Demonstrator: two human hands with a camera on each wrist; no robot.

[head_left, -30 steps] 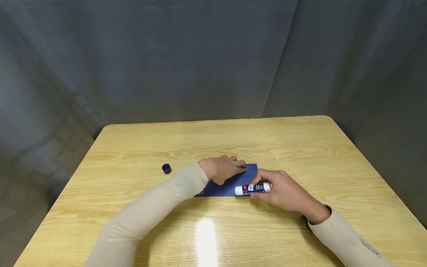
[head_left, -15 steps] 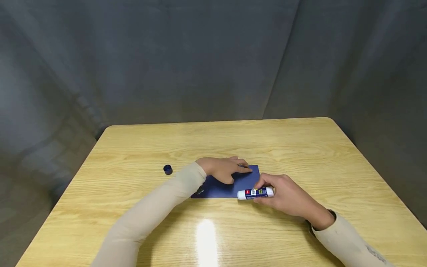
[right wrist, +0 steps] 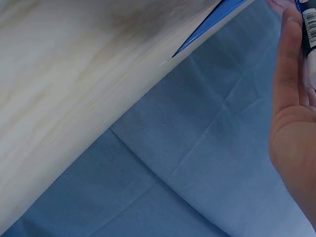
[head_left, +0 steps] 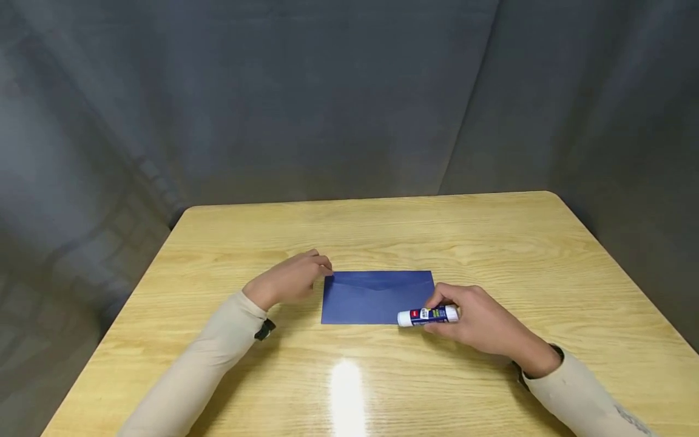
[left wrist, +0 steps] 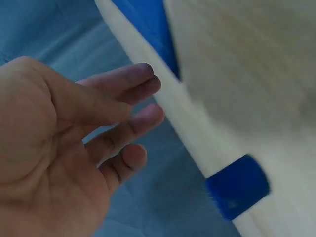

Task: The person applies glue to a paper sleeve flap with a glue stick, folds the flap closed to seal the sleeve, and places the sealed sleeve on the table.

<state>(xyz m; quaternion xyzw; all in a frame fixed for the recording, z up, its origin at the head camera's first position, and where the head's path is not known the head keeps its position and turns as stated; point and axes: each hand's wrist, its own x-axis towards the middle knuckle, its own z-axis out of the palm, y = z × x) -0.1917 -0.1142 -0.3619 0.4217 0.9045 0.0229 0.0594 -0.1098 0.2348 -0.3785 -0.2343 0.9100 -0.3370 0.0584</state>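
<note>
R hand (head_left: 483, 320) pinches smooth glue stick (head_left: 417, 317); paper env. (head_left: 357, 305) flat, betw. L & R edges of table (head_left: 491, 243).
L hand (head_left: 292, 280): fingers apart; only L-wrist cam shows round blue cap (left wrist: 239, 186).

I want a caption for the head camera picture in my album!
Right hand holds a glue stick by a blue envelope, left hand near its left end.

The left hand (head_left: 292, 280) has left the middle of the blue envelope (head_left: 357, 309) for its far left corner; the index finger, stretched out 0.5 s ago, is now bent. The envelope's left end and its shallow V-shaped flap (head_left: 377, 281) have come into sight. The dark blue cap (left wrist: 238, 187) has become hidden in the head view. Since 1 s ago, the glue stick (head_left: 428, 315) has shifted slightly nearer the person.
</note>
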